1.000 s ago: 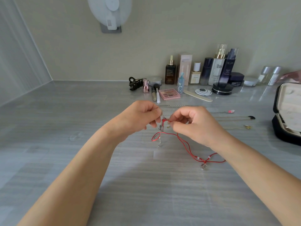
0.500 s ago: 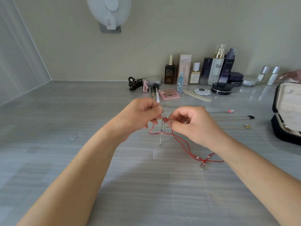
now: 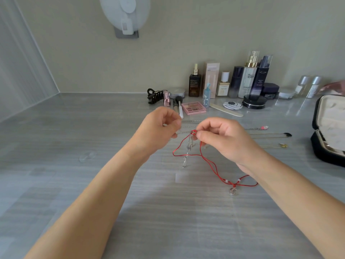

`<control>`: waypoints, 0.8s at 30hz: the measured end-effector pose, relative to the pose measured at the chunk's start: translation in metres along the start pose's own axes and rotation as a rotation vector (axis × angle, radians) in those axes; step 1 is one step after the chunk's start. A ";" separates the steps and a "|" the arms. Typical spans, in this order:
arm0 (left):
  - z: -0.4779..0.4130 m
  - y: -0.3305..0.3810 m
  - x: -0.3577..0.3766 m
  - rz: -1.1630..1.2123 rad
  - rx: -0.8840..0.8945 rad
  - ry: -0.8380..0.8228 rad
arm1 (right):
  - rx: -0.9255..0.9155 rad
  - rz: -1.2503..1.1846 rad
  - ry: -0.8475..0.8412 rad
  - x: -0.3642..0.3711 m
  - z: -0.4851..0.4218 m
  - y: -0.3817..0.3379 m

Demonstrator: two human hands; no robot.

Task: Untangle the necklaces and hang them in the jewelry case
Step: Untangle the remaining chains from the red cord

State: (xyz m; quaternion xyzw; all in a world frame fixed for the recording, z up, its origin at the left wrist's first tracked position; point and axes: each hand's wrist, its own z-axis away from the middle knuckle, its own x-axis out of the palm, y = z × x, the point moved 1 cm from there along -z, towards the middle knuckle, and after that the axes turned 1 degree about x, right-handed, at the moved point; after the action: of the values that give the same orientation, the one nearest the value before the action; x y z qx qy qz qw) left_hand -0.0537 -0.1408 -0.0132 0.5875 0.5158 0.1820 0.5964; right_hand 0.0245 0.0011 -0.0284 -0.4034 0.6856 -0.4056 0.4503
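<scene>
A red cord necklace (image 3: 211, 161) with white beads and a silver moon pendant (image 3: 233, 191) is tangled with a thin silver chain (image 3: 188, 150) above the grey table. My right hand (image 3: 224, 139) pinches the red knot where the two meet. My left hand (image 3: 158, 129) is raised just left of the knot, fingers curled, pinching the silver chain that runs to it. The chain's loose end hangs down to the tabletop. The black jewelry case (image 3: 328, 131) stands open at the right edge.
Other necklaces (image 3: 268, 135) lie stretched out on the table behind my right hand. Cosmetic bottles (image 3: 248, 79), a pink palette (image 3: 194, 107), brushes, a hair clip (image 3: 155, 95) and a nail file line the back wall.
My hands have lifted the tangle and drawn slightly apart. The red loop on the left has opened wider and the silver chain hangs lower.
</scene>
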 end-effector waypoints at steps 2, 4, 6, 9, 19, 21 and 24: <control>0.000 0.001 0.000 -0.051 0.039 0.019 | 0.011 -0.013 -0.002 -0.001 0.000 -0.001; 0.003 0.003 0.000 -0.080 0.070 -0.040 | 0.025 -0.011 0.013 -0.001 -0.001 -0.001; 0.006 0.006 0.002 -0.086 0.084 -0.118 | 0.038 -0.013 0.040 -0.002 -0.002 0.000; 0.007 0.006 0.006 -0.109 0.103 -0.152 | 0.039 -0.002 0.043 -0.003 -0.002 0.001; 0.006 0.005 0.004 -0.110 0.109 -0.145 | -0.065 0.027 0.003 -0.002 -0.001 -0.001; 0.006 0.005 0.003 -0.113 0.084 -0.149 | -0.112 0.080 0.019 -0.001 -0.001 -0.001; 0.005 0.004 0.002 -0.090 0.058 -0.155 | -0.139 0.165 0.050 -0.001 -0.003 0.001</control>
State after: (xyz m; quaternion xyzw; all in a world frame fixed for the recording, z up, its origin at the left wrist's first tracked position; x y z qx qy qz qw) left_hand -0.0469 -0.1413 -0.0112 0.5931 0.4990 0.0937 0.6249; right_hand 0.0219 0.0028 -0.0279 -0.3657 0.7538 -0.3287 0.4359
